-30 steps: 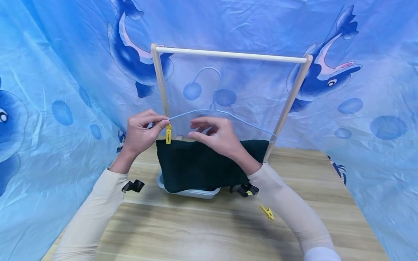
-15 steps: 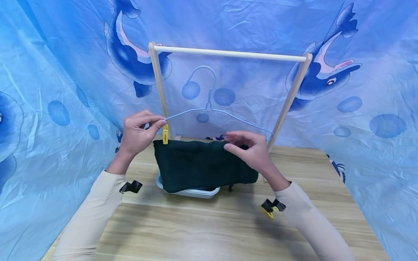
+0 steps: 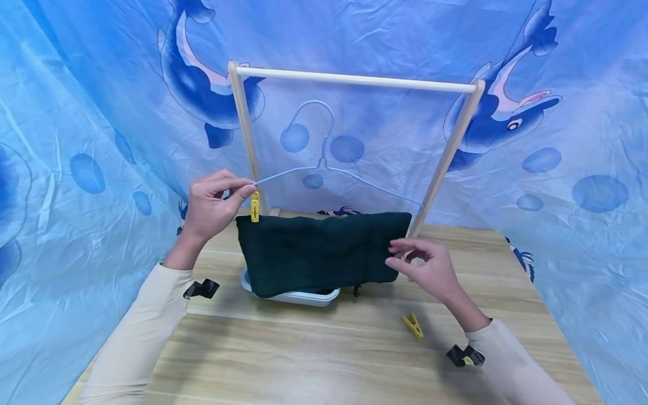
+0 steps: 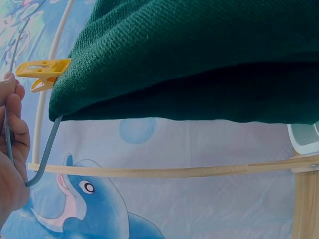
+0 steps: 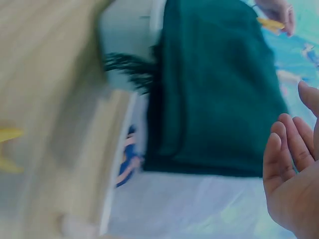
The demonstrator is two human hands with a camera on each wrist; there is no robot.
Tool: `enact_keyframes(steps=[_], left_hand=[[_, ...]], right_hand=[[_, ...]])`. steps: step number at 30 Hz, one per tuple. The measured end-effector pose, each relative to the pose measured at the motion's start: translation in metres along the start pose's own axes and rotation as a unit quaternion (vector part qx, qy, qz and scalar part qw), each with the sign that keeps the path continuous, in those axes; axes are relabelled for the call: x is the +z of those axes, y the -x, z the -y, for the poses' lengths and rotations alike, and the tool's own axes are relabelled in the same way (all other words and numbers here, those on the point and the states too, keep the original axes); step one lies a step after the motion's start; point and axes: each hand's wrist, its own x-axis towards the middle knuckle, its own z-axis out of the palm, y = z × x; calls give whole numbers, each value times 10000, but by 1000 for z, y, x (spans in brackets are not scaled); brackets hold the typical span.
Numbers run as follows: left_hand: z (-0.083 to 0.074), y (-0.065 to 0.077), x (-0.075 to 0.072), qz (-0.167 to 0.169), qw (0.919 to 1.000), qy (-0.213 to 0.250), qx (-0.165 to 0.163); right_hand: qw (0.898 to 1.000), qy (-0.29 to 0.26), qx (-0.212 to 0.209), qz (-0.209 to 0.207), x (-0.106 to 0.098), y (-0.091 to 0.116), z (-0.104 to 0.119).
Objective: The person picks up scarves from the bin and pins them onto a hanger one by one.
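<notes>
My left hand [image 3: 215, 202] pinches the left end of a thin light-blue wire hanger [image 3: 323, 151] and holds it up, hook at the top. A dark green fringed scarf [image 3: 324, 253] hangs folded over the hanger's lower bar. One yellow clothespin [image 3: 255, 208] is clipped at the scarf's upper left corner, just below my left fingers; the left wrist view shows this clothespin [image 4: 47, 67] side-on. My right hand [image 3: 427, 267] is beside the scarf's right edge, fingers loosely bent and holding nothing. In the right wrist view its palm [image 5: 294, 194] shows nothing in it.
A wooden rack [image 3: 354, 80] with a white top rod stands behind the hanger. Below the scarf sits a pale basin [image 3: 298, 299], partly hidden. Another yellow clothespin [image 3: 413, 326] lies on the wooden table [image 3: 314, 360] at the right. A blue dolphin-print curtain [image 3: 597, 242] surrounds the table.
My right hand has moved right and down, from in front of the hanger's middle to the scarf's right edge. My left hand keeps its hold on the hanger, shifting slightly left.
</notes>
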Motion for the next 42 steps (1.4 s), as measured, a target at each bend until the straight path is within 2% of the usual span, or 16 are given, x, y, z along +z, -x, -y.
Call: enact_keyframes(steps=[5, 10, 20, 25, 27, 33, 42], left_hand=[[-1, -1, 0, -41, 10000, -18, -8], [-2, -2, 0, -119, 9999, 24, 11], [-5, -3, -3, -21, 9999, -7, 126], [-6, -4, -3, -26, 9998, -4, 190], [-6, -3, -2, -70, 9998, 23, 173], [-6, -1, -2, -186, 9997, 120, 46], [-6, -1, -2, -225, 9997, 101, 13]], right_hand=[[9973, 502, 536, 17, -10, 27, -23], [9896, 965, 1058, 141, -14, 51, -42], [9689, 1646, 1745, 611, -18, 87, -66], [9537, 1838, 2202, 908, -15, 98, -74], [9497, 1906, 2297, 953, -12, 101, -77], [9458, 1999, 2356, 995, -6, 107, -85], [9413, 2232, 2215, 1224, 0, 110, -90]])
